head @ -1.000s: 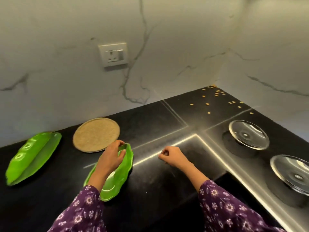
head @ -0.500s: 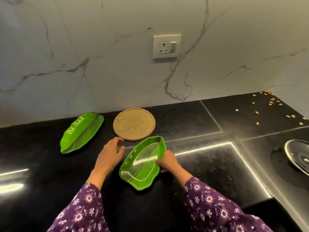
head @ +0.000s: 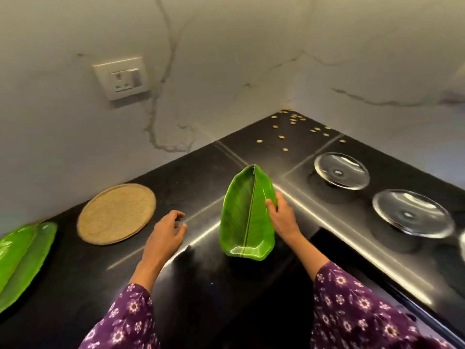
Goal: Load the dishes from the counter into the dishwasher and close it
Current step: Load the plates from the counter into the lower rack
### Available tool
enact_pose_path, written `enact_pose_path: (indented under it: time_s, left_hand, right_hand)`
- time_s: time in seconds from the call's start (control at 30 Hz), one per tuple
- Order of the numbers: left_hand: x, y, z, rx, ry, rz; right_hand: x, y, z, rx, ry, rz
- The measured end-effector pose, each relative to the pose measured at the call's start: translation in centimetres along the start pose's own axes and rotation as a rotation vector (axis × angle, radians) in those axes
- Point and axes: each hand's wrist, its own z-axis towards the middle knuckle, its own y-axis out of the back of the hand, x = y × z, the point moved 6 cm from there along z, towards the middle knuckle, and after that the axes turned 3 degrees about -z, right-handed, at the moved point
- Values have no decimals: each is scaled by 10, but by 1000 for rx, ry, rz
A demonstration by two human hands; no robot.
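Black surface, early in the task: second green plate, round tan plate and two glass dishes not yet loaded, dishwasher unseen. Leaf-shaped green plate, tipped up at mid-surface, is grasped at its edge by the right hand. The left hand is released, holding nothing.

Green leaf-veined plate, tan round mat, black counter, purple floral sleeves.
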Motion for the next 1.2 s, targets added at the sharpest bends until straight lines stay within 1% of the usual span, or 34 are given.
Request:
enact_pose_path:
  time_s: [0.03, 0.13, 0.27, 0.4, 0.53, 0.63, 0.8, 0.97, 1.13, 1.2]
  left_hand:
    - [-19, -19, 5, 45, -40, 3]
    - [-80, -73, 14, 144, -167, -8]
    - [-168, -156, 2, 312, -361, -5]
    - [-265, -251, -49, 509, -591, 4]
    - [-346, -337, -128, 708, -766, 6]
    - [-396, -387, -200, 847, -858, -29]
    - [-462, -442, -327, 980, -1066, -55]
    - [-504, -483, -433, 1100, -1264, -54]
    - [-530, -515, -510, 1215, -1343, -49]
    - [-541, -525, -536, 1244, -1387, -47]
  right_hand:
    - [-15, 32, -4, -80, -30, 11]
    - [-57, 115, -29, -252, -120, 34]
    - [-118, 216, -96, -456, -240, 78]
    - [-182, 304, -203, -662, -393, 67]
    - [-235, 363, -319, -836, -542, 34]
    - [-266, 394, -402, -934, -665, 3]
    - [-311, 429, -537, -1079, -850, -38]
    - [-349, 445, -652, -1208, -1039, -87]
    - [-422, 448, -745, -1242, -1140, -73]
    - [-417, 456, -760, -1223, -1217, -89]
